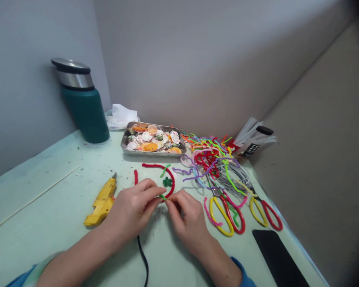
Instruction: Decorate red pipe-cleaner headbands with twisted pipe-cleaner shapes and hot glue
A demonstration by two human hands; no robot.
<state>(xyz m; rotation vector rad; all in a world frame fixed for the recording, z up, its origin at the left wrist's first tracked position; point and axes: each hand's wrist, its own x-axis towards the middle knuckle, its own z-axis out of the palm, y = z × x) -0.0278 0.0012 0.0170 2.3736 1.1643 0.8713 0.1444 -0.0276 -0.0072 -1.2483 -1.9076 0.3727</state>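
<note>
Between my fingertips, low over the table, is a short piece of green pipe cleaner [162, 197]. My left hand [137, 201] pinches one end of it and my right hand [187, 213] pinches the other. Just beyond them a curved red pipe cleaner [172, 179] lies on the table, partly hidden by my hands. Inside its curve sits a small dark green flower shape [167, 181], with a light green pipe cleaner scrap [165, 170] above it. A short red piece [135, 177] stands out behind my left hand.
A yellow glue gun [101, 203] lies left of my hands. Behind is a metal tray [154, 154] of shells, with a green bottle [85, 113] to its left. Tangled pipe cleaners [209, 159], two scissors [221, 215] [266, 213] and a black phone-like slab [278, 257] occupy the right.
</note>
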